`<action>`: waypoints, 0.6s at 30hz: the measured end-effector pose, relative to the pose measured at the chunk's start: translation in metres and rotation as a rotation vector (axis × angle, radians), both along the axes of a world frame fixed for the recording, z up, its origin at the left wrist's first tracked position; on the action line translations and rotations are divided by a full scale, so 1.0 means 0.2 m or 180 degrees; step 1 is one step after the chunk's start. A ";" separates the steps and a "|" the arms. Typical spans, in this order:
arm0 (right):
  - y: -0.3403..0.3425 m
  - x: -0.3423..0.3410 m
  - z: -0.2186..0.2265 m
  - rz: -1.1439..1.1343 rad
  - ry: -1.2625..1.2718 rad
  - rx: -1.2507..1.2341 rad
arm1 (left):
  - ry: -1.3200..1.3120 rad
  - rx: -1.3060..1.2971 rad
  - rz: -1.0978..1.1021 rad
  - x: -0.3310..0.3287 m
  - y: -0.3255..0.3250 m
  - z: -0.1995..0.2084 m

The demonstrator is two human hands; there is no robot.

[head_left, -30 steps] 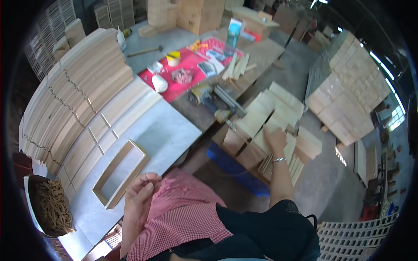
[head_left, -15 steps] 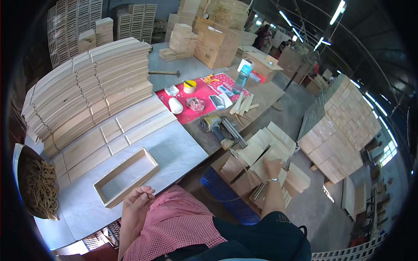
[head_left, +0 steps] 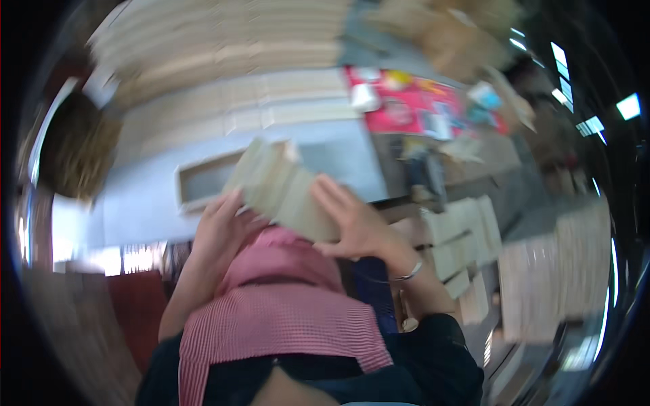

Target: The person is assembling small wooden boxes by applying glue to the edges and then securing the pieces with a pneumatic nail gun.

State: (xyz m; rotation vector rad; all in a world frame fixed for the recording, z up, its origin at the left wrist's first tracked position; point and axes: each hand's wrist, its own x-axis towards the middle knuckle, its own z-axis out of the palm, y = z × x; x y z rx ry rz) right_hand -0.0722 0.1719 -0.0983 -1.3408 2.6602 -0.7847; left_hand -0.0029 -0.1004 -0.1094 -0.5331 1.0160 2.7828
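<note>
Between my two hands is a tilted bundle of several thin wooden boards (head_left: pixel 284 193), blurred by motion, held just above my lap. My left hand (head_left: pixel 222 227) grips its left end, fingers closed around the edge. On the opposite end my right hand (head_left: pixel 355 220) clasps the boards with thumb below and fingers along the top edge. Directly behind the bundle, a shallow rectangular wooden frame (head_left: pixel 181 188) lies on the pale tabletop (head_left: pixel 142 220), partly hidden by the boards.
Tall stacks of slats (head_left: pixel 230 40) line the table's back. A bowl of rubber-band-like strands (head_left: pixel 81 149) stands left. To the right are a red mat (head_left: pixel 395 115) with small items, a power tool (head_left: pixel 423 169) and a crate's loose boards (head_left: pixel 453 237).
My right hand has come from the crate at the right to my lap, bringing boards. My left hand has closed on them too. The view has swung right to left.
</note>
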 end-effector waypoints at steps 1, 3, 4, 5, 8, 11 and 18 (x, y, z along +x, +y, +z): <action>-0.05 -0.02 0.00 0.0103 0.0237 0.0054 | -0.0098 0.0005 0.0140 0.03 -0.04 -0.01; -0.09 -0.06 -0.02 0.0206 0.0636 0.0123 | 0.0022 0.0140 0.0452 0.08 -0.09 -0.05; -0.11 -0.10 -0.02 0.0256 0.0580 0.0288 | -0.0002 0.0199 0.0664 0.10 -0.11 -0.06; -0.11 -0.10 -0.01 0.0248 0.0539 0.0492 | -0.0021 0.0280 0.0809 0.13 -0.12 -0.07; -0.18 -0.18 0.01 0.0385 0.0515 0.0659 | -0.0027 0.0410 0.0987 0.20 -0.16 -0.09; -0.27 -0.25 0.05 0.0609 0.0417 0.0667 | 0.0030 0.0524 0.1128 0.22 -0.20 -0.15; -0.44 -0.46 0.04 0.0541 0.0517 0.0423 | -0.0253 -0.3186 0.1142 0.28 -0.46 -0.22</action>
